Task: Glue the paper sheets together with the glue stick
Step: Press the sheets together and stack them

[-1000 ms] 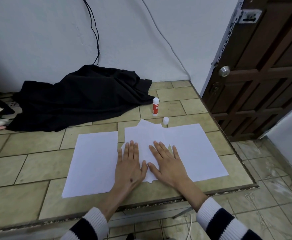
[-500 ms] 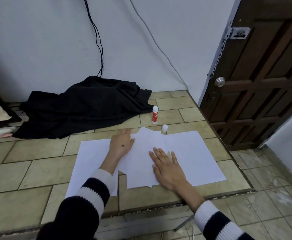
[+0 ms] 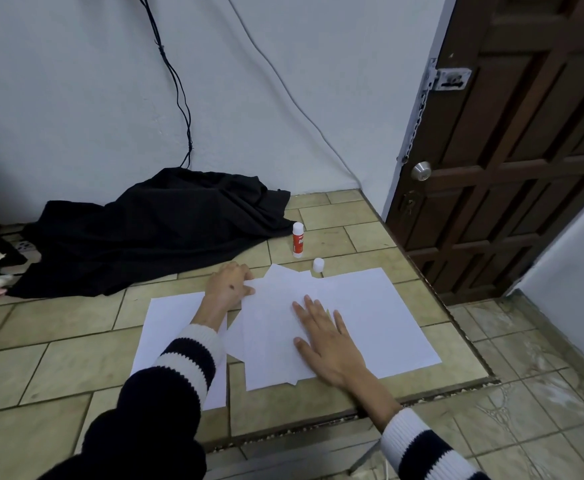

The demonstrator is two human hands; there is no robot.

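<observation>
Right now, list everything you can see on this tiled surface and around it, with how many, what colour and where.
paper sheets: a fanned stack, count unclear, white, middle, under both hands
single sheet: one, white, left of the stack, partly under the left forearm
large sheet: one, white, right of the stack
glue stick: one, white with a red label, upright, beyond the sheets, cap off
cap: one, white, just right of the glue stick, near the sheets' far edge
cloth: one, black, heaped against the wall at the back left
cables: a few, dark and white, hanging down the wall
door: one, dark brown, right, with a metal knob
left hand: fingers curled at the stack's far left edge
right hand: flat on the stack, fingers spread
</observation>
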